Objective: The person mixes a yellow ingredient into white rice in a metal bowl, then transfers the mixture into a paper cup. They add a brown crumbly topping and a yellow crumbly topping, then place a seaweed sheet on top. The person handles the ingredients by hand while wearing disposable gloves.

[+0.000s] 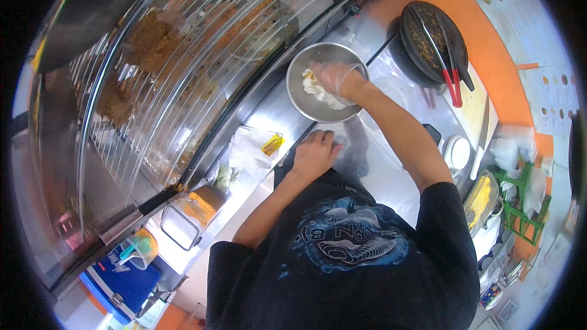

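Observation:
My right hand [338, 78], in a clear thin glove, reaches down into a round metal mixing bowl [298, 88]. Its fingers are bent inward at a clump of soft white food [317, 90] and partly hidden by it. More white pieces lie along the bowl's near side. Just below the bowl, my bare left hand [316, 151] rests at the edge of the steel counter [382, 174], fingers stretched and holding nothing. A white paper sheet [247, 146] with a small yellow piece [272, 144] on it lies left of that hand.
A curved-glass display case [183, 55] with wire racks runs along the left. At the upper right, red-handled tongs [454, 85] lie across a dark pan [422, 30]. A knife [480, 146] and a white round tub [456, 152] sit on the right; a blue box [122, 281] stands lower left.

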`<state>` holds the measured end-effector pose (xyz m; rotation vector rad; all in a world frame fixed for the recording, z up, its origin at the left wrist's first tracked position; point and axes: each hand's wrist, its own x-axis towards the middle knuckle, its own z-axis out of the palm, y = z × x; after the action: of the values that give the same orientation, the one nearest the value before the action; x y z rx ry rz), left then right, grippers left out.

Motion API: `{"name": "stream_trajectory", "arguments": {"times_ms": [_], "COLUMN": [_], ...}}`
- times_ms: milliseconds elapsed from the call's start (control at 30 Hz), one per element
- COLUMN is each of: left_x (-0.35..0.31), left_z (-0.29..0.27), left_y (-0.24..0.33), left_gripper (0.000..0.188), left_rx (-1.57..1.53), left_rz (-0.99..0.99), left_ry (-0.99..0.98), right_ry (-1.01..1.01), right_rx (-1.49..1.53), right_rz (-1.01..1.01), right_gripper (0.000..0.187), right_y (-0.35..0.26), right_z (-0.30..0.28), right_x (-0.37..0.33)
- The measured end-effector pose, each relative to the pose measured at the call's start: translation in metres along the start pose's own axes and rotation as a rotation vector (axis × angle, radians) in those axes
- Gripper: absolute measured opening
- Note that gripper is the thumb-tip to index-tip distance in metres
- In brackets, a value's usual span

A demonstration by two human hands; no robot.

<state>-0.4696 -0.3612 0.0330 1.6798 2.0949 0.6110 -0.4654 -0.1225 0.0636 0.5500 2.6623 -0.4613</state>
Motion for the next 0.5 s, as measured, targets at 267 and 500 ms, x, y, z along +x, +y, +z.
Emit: {"name": "stream_trajectory", "arguments": {"times_ms": [267, 500], "left_x": [0.004, 0.0], "left_z": [0.015, -0.017], "left_y": [-0.006, -0.032], "left_gripper": [0.022, 0.016], "left_rx": [0.02, 0.047], "left_rz": [0.192, -0.224], "left_ry": [0.0, 0.341], "right_ry": [-0.287, -0.014], "right_rx": [0.24, 0.077], "right_rz": [-0.127, -0.347], "right_gripper": [0.074, 0.078], "right_y": [0.011, 0.011], "right_z": [-0.037, -0.031], "right_x": [-0.017, -0.031]}}
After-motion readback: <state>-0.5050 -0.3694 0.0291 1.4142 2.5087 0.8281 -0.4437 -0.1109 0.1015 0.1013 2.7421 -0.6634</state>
